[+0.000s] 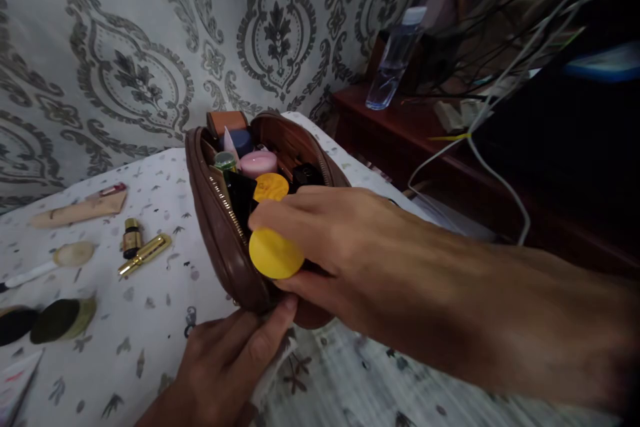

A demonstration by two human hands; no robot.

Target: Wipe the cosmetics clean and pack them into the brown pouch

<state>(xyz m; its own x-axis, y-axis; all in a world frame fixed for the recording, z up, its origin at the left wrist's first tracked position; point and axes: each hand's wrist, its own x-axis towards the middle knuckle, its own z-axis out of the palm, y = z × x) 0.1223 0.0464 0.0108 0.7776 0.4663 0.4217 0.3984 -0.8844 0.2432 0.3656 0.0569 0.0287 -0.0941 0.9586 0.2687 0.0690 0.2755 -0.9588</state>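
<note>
An unzipped brown toiletry bag (213,240) lies on the patterned white bedding, filled with cosmetics. My right hand (345,233) is at its opening, fingers closed round a small container with a round yellow lid (277,253). At the bag's near end, my left hand (235,353) grips the rim with its fingertips. Inside the bag sit a yellow-orange round lid (271,187), a pink round container (258,163), a green-capped jar (225,161) and a dark blue item (237,141). My right hand hides part of the bag's contents.
On the bedding at left lie a beige tube (80,208), a gold lipstick tube (145,255), a small dark bottle (132,238), a makeup brush (73,255) and a dark round jar (63,319). A water bottle (396,60) stands on the reddish-brown table (370,121), near tangled cables (500,93).
</note>
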